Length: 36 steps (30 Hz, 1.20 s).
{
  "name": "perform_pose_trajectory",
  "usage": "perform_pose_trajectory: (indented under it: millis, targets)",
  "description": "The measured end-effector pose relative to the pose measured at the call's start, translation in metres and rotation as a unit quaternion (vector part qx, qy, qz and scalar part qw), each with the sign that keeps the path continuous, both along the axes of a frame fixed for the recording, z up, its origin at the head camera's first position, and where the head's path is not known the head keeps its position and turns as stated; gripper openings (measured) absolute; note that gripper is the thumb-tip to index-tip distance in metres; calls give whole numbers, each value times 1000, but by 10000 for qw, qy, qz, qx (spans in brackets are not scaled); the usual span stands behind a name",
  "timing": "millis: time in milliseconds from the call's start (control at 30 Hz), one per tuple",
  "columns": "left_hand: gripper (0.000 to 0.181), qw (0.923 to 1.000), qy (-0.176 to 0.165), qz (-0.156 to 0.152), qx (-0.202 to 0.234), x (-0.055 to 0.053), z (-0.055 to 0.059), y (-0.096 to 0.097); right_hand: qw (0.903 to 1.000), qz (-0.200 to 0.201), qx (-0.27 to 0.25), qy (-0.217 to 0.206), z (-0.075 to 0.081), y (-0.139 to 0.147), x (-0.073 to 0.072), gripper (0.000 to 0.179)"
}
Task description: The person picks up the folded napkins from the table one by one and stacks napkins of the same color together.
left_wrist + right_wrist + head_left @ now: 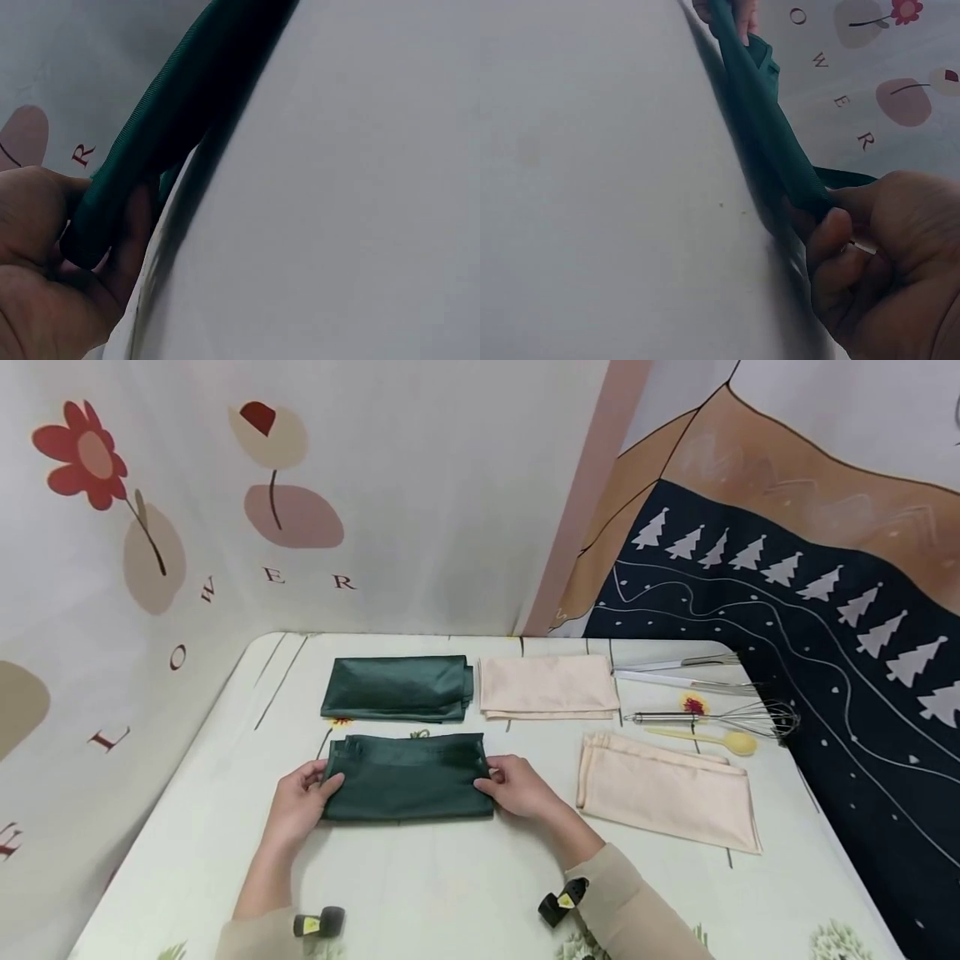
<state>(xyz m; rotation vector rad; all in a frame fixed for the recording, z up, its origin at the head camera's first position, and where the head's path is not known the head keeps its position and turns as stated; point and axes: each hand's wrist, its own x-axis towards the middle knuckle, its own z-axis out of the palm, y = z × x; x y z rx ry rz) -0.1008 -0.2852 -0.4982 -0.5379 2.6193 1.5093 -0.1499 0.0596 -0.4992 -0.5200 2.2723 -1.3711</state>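
A folded dark green cloth (408, 781) lies across the middle of the table, between the two hands. My left hand (298, 802) pinches its left edge, thumb on top and fingers beneath. On the opposite edge, my right hand (517, 787) pinches the cloth in the same way. Both wrist views show the green fold (120, 176) raised a little off the white surface, with fingers under it. Behind it lies a second folded green cloth (397, 687), touched by neither hand.
Two folded pale pink cloths lie to the right, one at the back (547, 687) and one nearer (667, 793). A whisk (720, 718), a yellow spoon (738, 743) and other metal utensils (678, 663) are at the back right. Printed curtains (420, 510) stand behind the table (450, 893).
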Motion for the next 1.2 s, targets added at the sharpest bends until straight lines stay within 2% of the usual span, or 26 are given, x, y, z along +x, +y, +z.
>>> perform_pose_trajectory:
  millis: [133,233,367,567,700,833,1100,1200]
  targets:
    - [42,9997,104,56,222,-6,8,0,9998,-57,-186,93,8,2,-4,19]
    - [41,9994,152,74,313,-10,14,0,9994,-173,-229,181,13,3,-9,9]
    - [43,9990,249,64,354,-19,22,1,9986,-344,-261,298,19,5,-18,30]
    - [46,9981,423,223,396,-36,31,3,9972,-506,-333,440,32,3,-38,7]
    - [49,9980,379,298,421,-47,36,2,9971,-612,-340,294,37,-2,-49,8]
    - [49,9981,425,284,340,-63,42,1,9970,-646,-383,193,38,-6,-60,10]
    - [46,9977,570,309,202,-88,43,-7,9961,-678,-529,-195,35,-16,-84,12]
    - [47,9974,604,322,204,-99,46,-10,9957,-748,-510,-177,38,-21,-95,13]
